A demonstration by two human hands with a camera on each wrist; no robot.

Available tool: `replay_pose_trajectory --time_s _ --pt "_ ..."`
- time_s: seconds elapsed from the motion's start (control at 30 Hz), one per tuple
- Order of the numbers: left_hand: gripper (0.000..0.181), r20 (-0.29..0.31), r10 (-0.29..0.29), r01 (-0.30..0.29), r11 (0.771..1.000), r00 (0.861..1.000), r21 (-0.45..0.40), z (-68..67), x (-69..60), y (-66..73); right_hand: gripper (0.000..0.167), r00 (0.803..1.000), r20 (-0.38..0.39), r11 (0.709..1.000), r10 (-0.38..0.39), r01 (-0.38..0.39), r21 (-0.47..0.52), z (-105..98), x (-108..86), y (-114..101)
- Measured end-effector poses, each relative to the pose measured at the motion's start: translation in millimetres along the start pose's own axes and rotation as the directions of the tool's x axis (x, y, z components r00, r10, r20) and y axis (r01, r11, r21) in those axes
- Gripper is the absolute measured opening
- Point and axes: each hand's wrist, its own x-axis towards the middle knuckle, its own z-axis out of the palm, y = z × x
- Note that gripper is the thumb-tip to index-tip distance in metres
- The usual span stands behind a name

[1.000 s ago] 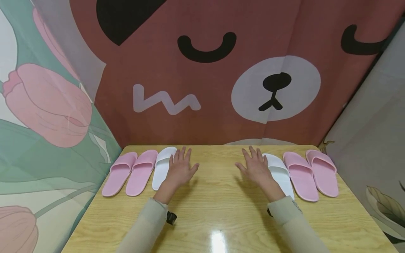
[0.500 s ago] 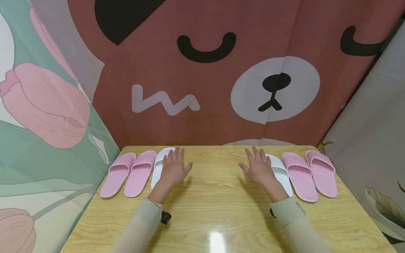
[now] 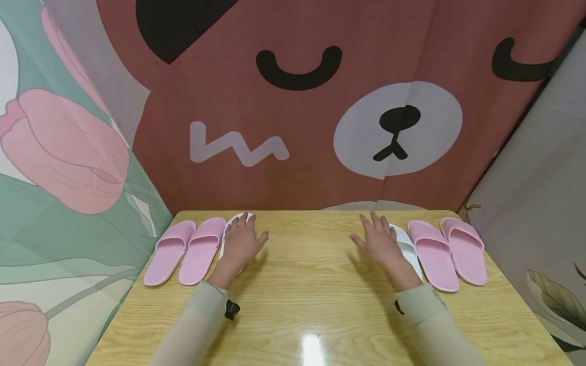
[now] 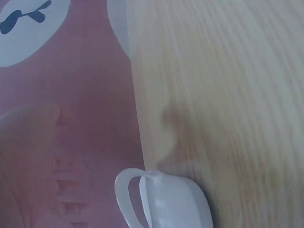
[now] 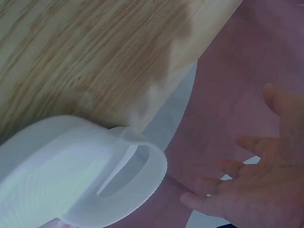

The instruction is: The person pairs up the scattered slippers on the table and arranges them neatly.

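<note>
My left hand (image 3: 240, 241) hovers over the left white slipper (image 3: 223, 248), covering most of it, fingers spread and holding nothing. That white slipper (image 4: 178, 202) shows below the hand in the left wrist view. On the other side, my right hand (image 3: 381, 243) is held with spread fingers beside and partly over the right white slipper (image 3: 409, 250), also holding nothing. The right wrist view shows this white slipper (image 5: 61, 166) apart from the fingers. Two pink slippers (image 3: 201, 251) (image 3: 167, 254) lie left of the left white one. Two more pink slippers (image 3: 434, 259) (image 3: 467, 251) lie to the right.
The slippers lie on a light wooden table (image 3: 311, 284) with toes toward its far edge. Behind it hangs a brown bear-print curtain (image 3: 306, 122). A tulip-print curtain (image 3: 73, 152) borders the left side and a grey one (image 3: 531, 203) the right.
My left hand has moved left, from beside the white slipper to over it. The right hand has shifted slightly right. The slippers have stayed in place.
</note>
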Motion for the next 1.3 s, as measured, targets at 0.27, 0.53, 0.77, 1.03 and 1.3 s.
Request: replay_pose_trajectory --time_s 0.27,0.53,0.77,1.03,1.3 --pt "0.070 0.021 -0.002 0.001 1.000 1.000 0.024 -1.5 9.3 -10.9 0.074 0.999 0.034 0.999 0.040 -0.041 0.026 -5 0.2 6" --pt "0.071 0.057 -0.031 0.032 0.999 0.998 -0.009 -0.7 17.4 -17.4 0.072 0.997 0.040 0.997 0.063 -0.065 0.036 -8 0.6 16" --pt "0.072 0.048 -0.051 0.051 0.999 0.998 -0.007 3.0 21.8 -20.4 0.075 0.992 0.084 0.994 0.093 -0.097 0.047 -9 0.6 25" --pt "0.072 0.061 -0.085 0.087 0.996 0.995 -0.032 2.1 21.1 -20.2 0.075 0.986 0.106 0.992 0.125 -0.125 -0.004 -6 3.2 37" --pt "0.073 0.113 -0.127 0.132 0.990 0.985 -0.042 2.6 24.8 -22.8 0.073 0.982 0.121 0.989 0.147 -0.147 -0.008 -5 4.8 43"
